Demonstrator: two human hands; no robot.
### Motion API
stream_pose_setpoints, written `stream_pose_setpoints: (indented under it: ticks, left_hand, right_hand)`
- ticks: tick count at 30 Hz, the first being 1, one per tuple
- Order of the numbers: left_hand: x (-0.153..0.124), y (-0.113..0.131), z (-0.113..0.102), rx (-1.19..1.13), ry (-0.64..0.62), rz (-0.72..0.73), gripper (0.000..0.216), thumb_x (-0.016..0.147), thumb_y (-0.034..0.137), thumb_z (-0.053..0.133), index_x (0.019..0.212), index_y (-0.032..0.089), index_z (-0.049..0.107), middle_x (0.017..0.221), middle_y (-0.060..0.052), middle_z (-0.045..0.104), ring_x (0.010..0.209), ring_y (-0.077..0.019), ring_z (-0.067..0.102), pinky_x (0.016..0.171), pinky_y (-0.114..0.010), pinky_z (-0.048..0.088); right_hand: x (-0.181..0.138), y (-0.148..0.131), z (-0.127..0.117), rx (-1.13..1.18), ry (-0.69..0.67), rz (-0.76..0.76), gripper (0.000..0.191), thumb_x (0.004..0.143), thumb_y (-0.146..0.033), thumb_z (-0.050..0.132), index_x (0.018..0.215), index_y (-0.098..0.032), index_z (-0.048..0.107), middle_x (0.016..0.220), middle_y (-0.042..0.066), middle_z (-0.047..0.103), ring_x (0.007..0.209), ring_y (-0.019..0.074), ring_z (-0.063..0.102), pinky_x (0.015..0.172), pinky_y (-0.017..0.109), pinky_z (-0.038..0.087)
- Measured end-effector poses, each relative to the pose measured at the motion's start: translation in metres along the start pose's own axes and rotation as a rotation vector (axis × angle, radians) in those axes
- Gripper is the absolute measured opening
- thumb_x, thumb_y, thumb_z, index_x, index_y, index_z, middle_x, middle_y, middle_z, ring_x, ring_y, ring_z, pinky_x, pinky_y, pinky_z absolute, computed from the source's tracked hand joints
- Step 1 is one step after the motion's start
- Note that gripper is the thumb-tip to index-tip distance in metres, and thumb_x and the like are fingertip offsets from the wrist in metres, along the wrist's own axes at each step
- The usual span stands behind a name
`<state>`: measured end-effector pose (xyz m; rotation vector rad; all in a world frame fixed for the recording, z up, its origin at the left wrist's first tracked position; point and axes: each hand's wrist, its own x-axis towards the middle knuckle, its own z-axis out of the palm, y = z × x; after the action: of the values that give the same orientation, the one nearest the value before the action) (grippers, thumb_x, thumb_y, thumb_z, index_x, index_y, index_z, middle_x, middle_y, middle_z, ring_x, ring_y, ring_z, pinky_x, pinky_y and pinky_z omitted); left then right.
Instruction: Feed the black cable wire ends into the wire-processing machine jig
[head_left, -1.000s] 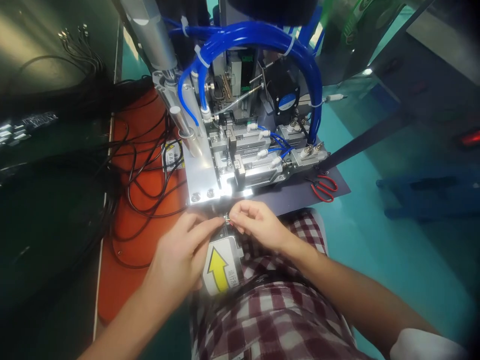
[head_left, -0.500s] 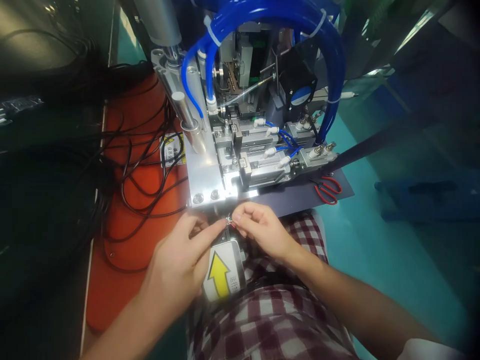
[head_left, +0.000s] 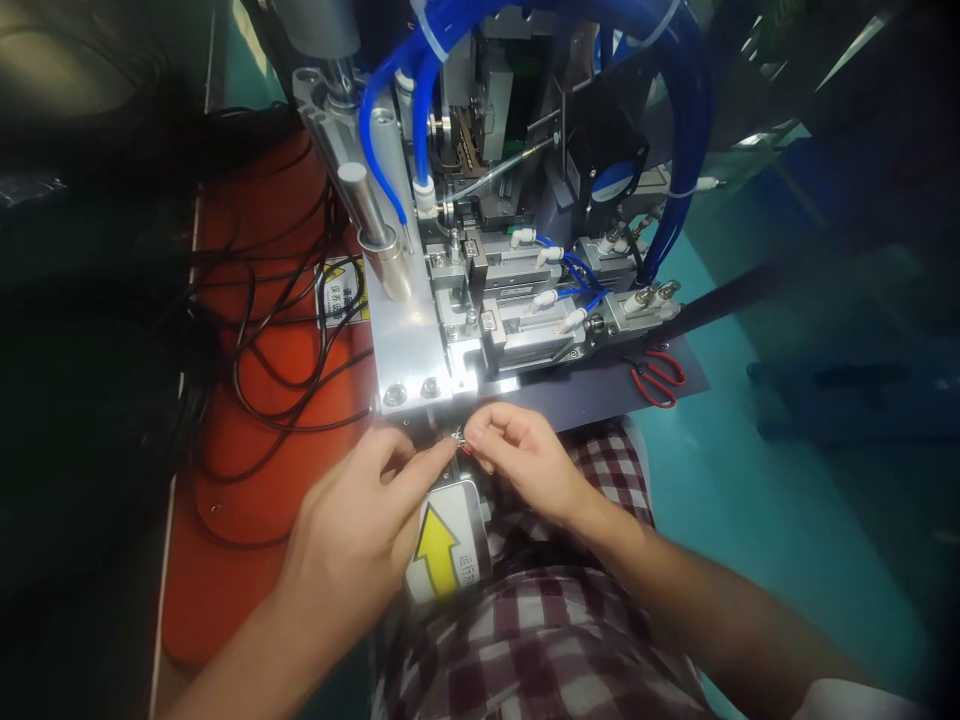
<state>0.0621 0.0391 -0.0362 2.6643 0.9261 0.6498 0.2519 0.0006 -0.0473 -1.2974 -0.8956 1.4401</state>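
A small bundle of thin wires (head_left: 463, 444), with red and pale strands showing, sits between my two hands just in front of the machine's metal plate (head_left: 409, 345). My right hand (head_left: 525, 455) pinches the wires between thumb and index finger, the other fingers curled. From the other side, the thumb tip of my left hand (head_left: 360, 510) presses at the wire ends, its index finger bent behind. Fingertips hide most of the wires and whatever they join. Below the hands is a white label with a yellow arrow (head_left: 439, 550).
Pneumatic cylinders (head_left: 536, 335) and thick blue air tubes (head_left: 686, 120) stand ahead. Red-handled scissors (head_left: 660, 380) lie on the dark mat (head_left: 555, 405) at the right. Black cables (head_left: 255, 400) loop over the orange surface (head_left: 225, 590) at the left. Checked cloth (head_left: 555, 630) covers my lap.
The camera view has shifted slightly. My left thumb and right fingers stay together at the wires, with hardly any visible movement.
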Motion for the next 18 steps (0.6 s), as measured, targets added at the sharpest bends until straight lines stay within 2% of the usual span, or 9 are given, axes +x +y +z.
stream_pose_setpoints:
  ticks: [7,12,18]
  left_hand:
    - [-0.0004,-0.0001,-0.0004,0.028,-0.007,-0.011,0.034,0.094,0.012,0.045,0.119,0.024,0.065,0.087,-0.001,0.053,0.068,-0.0112,0.054,0.056,-0.022,0.041]
    - [0.006,0.0025,-0.005,0.067,-0.017,0.049,0.033,0.093,0.009,0.044,0.114,0.018,0.067,0.082,-0.002,0.054,0.063,-0.0113,0.054,0.052,-0.021,0.041]
    - [0.0082,0.0044,-0.0057,0.146,-0.027,0.082,0.032,0.093,0.009,0.044,0.115,0.016,0.067,0.079,-0.003,0.055,0.061,-0.0133,0.054,0.049,-0.022,0.04]
  right_hand:
    - [-0.0042,-0.0041,0.0009,-0.136,0.054,-0.026,0.025,0.091,-0.032,0.058,0.069,-0.018,0.054,0.059,-0.005,0.044,0.055,0.0099,0.038,0.053,0.025,0.033]
    - [-0.0046,-0.0023,0.0005,-0.17,0.048,-0.021,0.023,0.091,-0.03,0.057,0.071,-0.019,0.054,0.06,-0.005,0.045,0.057,0.0106,0.04,0.054,0.025,0.034]
    - [-0.004,0.0029,-0.001,-0.243,0.06,-0.097,0.023,0.093,-0.03,0.055,0.073,-0.019,0.054,0.062,-0.005,0.046,0.058,0.0111,0.042,0.057,0.026,0.035]
